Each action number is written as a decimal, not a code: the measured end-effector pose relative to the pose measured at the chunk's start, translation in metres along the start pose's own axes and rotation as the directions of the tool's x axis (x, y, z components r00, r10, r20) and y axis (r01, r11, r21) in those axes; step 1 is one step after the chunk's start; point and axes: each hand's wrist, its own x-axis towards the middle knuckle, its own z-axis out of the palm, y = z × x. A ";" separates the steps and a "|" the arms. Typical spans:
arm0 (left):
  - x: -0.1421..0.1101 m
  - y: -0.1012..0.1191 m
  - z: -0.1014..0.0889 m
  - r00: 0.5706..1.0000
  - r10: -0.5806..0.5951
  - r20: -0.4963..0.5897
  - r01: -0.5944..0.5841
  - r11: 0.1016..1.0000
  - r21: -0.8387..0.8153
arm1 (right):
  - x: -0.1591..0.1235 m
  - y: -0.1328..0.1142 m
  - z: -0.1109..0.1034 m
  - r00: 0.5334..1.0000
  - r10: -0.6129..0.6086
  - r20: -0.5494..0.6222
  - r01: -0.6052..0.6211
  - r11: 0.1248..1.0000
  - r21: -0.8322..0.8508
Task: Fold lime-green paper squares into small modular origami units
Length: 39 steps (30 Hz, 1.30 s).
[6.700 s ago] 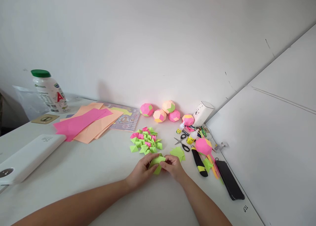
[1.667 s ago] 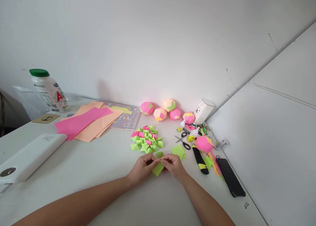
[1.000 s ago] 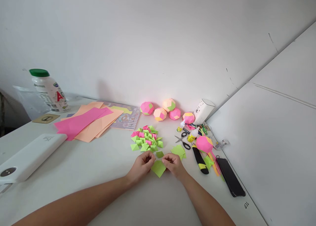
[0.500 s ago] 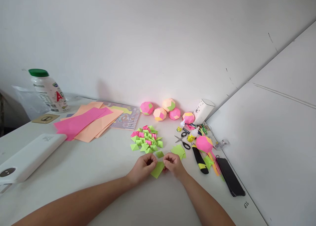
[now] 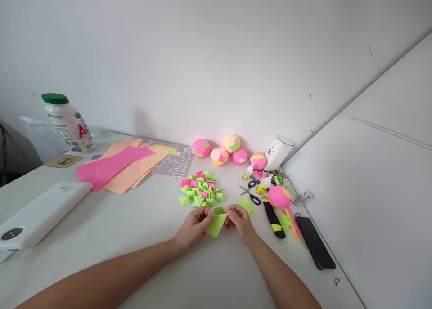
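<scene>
The white tabletop (image 5: 135,223) offers a flat, firm backing, so any crease would best be pressed against it rather than in the air. Toward its far edge from the hands lies a loose pile (image 5: 199,190) of small green and pink folded pieces; the person's left knuckles appear close to it and would do well to stay off.

The left hand (image 5: 194,228) grips the upper left of a green square (image 5: 215,228) between thumb and fingers, while the right hand (image 5: 238,221) pinches its right corner with the fingertips. The square sits between the two, well in from the tabletop's right edge; whether it rests on the surface cannot be told. A light left grip should hold it steady without denting it, leaving the right hand to guide the corner.

Just beyond, on the far-edge side, a smaller green piece (image 5: 219,210) shows; keeping it out from under the paper seems wise.
</scene>
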 end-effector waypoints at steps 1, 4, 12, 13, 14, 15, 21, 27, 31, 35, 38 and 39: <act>0.000 0.000 0.000 1.000 -0.007 0.005 0.007 1.000 0.008 | 0.000 0.000 0.000 1.000 0.002 0.013 -0.002 1.000 -0.023; -0.001 0.002 0.001 1.000 -0.012 0.022 0.011 0.999 0.047 | -0.002 -0.001 0.000 0.999 -0.002 0.045 0.006 0.997 -0.082; -0.002 0.002 0.001 0.994 0.027 0.110 -0.049 0.978 0.202 | -0.004 -0.003 0.003 0.998 0.024 0.059 -0.017 0.993 -0.115; -0.002 0.002 0.001 0.993 0.029 0.111 -0.051 0.978 0.200 | -0.004 -0.004 0.003 0.999 0.024 0.047 -0.018 0.994 -0.108; -0.002 0.002 0.001 0.993 0.031 0.113 -0.053 0.979 0.197 | -0.003 -0.004 0.003 0.999 0.020 0.033 -0.017 0.995 -0.099; -0.002 0.002 0.001 0.993 0.032 0.114 -0.054 0.980 0.192 | -0.003 -0.005 0.002 1.000 0.015 0.022 -0.013 0.996 -0.091; -0.003 0.003 0.002 0.995 0.022 0.097 -0.033 0.993 0.110 | -0.002 -0.006 0.002 1.000 0.007 0.003 -0.007 0.999 -0.042; -0.002 0.003 0.003 0.998 -0.033 0.051 0.032 0.999 0.009 | -0.003 -0.001 0.003 0.998 0.000 0.066 0.004 0.998 -0.069; -0.002 0.003 0.003 0.996 -0.040 0.077 0.041 0.999 -0.010 | -0.002 0.000 0.002 0.996 -0.004 0.094 0.014 0.993 -0.114; -0.003 0.005 0.003 0.991 -0.032 0.131 0.029 0.999 0.028 | -0.002 -0.001 0.003 0.995 -0.011 0.098 0.024 0.992 -0.127; -0.004 0.006 0.004 0.986 -0.015 0.163 0.014 1.000 0.013 | -0.002 -0.002 0.004 0.994 -0.022 0.111 0.035 0.993 -0.111; -0.004 0.006 0.004 0.986 -0.009 0.164 0.008 1.000 0.009 | -0.002 -0.002 0.004 0.992 -0.027 0.123 0.040 0.994 -0.103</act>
